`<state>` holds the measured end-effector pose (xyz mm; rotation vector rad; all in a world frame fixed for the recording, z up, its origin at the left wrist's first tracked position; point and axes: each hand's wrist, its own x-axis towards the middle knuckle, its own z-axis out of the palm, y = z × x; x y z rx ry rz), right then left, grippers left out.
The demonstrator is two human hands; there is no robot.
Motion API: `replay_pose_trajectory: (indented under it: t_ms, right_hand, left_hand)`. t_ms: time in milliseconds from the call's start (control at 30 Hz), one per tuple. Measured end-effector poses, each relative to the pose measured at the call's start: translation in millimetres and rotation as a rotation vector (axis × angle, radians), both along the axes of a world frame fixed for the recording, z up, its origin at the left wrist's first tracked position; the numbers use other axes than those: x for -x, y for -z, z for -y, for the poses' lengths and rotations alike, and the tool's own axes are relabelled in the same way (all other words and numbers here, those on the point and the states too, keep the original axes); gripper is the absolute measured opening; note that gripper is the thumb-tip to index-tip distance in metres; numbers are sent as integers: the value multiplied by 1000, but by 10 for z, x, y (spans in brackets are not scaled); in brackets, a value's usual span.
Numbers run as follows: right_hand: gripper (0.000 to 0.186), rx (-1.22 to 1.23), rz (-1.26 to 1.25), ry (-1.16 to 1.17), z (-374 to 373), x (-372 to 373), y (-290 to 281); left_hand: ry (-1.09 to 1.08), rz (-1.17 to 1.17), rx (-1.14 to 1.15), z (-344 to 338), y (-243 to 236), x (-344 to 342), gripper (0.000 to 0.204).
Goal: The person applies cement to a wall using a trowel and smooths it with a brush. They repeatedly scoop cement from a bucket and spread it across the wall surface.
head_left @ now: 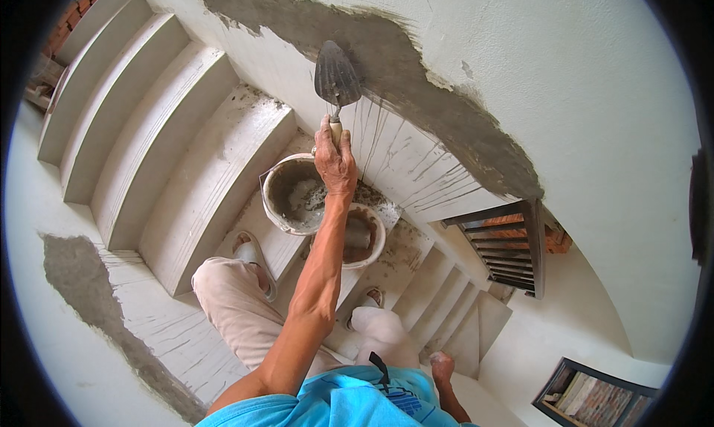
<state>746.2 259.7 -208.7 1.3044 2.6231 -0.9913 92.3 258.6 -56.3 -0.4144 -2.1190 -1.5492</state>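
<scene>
My left hand [335,159] grips the wooden handle of a pointed trowel [336,74], its blade against a long band of wet grey plaster [446,114] on the stair wall. Just below the hand, a white bucket [271,189] holds grey mortar, and a second bucket [372,252], partly behind my forearm, has a grey cylindrical object inside. Both stand on a splattered step. My right hand [441,366] is low at my right side with fingers curled; whatever it may hold is hidden.
Curved white stairs [149,129] rise to the left; more steps [439,308] descend to the lower right. My sandalled feet are on steps below the buckets. Another plaster patch [89,286] marks the left wall. A dark slatted window frame [498,248] and another framed opening [587,397] are at right.
</scene>
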Motion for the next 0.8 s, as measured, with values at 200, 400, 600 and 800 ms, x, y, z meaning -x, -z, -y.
replay_pose_trajectory:
  t_ms: [200,400,600,800]
  right_hand:
    - [17,67,47,77,13,130,-121]
    - [17,66,18,77,-11,127,-126]
    - [15,52,63,29,81,120,-148]
    - [17,62,-33,16,-7,80,-64]
  left_hand:
    - [136,-41,-11,-92,-213,-24,48]
    - [65,13,-40,-93,-65,102,48]
    - [23,49,-36,172,170,-43,44]
    - [217,-20,-69,-105,-172,-411,51]
